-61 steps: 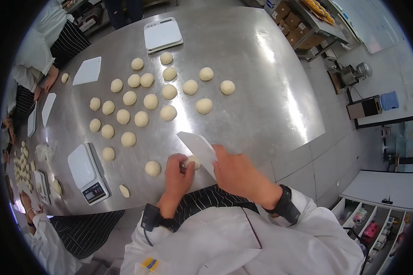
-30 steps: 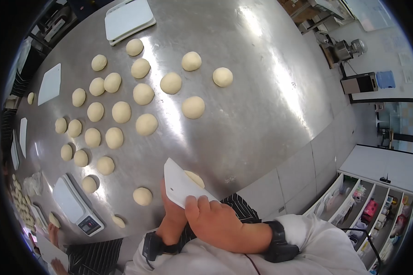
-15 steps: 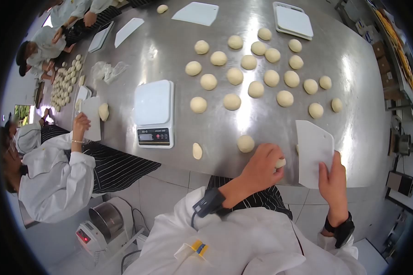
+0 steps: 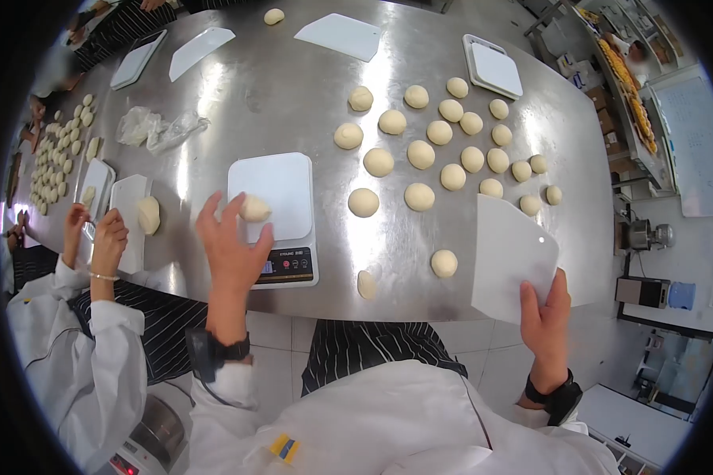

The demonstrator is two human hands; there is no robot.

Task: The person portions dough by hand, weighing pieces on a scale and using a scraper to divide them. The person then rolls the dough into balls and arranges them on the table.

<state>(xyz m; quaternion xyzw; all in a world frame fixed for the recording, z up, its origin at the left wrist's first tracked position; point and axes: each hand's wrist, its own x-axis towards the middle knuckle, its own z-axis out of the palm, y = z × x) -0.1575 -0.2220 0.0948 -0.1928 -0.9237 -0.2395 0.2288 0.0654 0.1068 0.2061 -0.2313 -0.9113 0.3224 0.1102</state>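
Observation:
My left hand (image 4: pixel 234 241) is over the kitchen scale (image 4: pixel 289 182), its fingers and thumb spread around a small piece of dough (image 4: pixel 255 208) at the white weighing plate. The index fingertip is right at the dough's left side, and the thumb is just below it. In my right hand (image 4: pixel 545 321) is a white plastic dough scraper (image 4: pixel 515 253), gripped at its lower right edge and held over the table's near side. Several round dough balls (image 4: pixel 420 154) are spread across the steel table (image 4: pixel 309 95). One dough ball (image 4: pixel 444 264) sits near the scraper, and a flat dough scrap (image 4: pixel 366 284) lies near the front edge.
At left, a co-worker's hands (image 4: pixel 107 241) are beside another scraper (image 4: pixel 131 198) and a dough lump (image 4: pixel 148 215). Plastic bags (image 4: pixel 162 131) lie beyond them. Further scrapers (image 4: pixel 339 36) and a scale (image 4: pixel 493 67) are at the far side. Shelves with bread (image 4: pixel 630 87) stand at right.
My left hand has swung left from the front edge to the scale with the dough piece, and its fingers have spread. My right hand still holds the scraper. The view has shifted.

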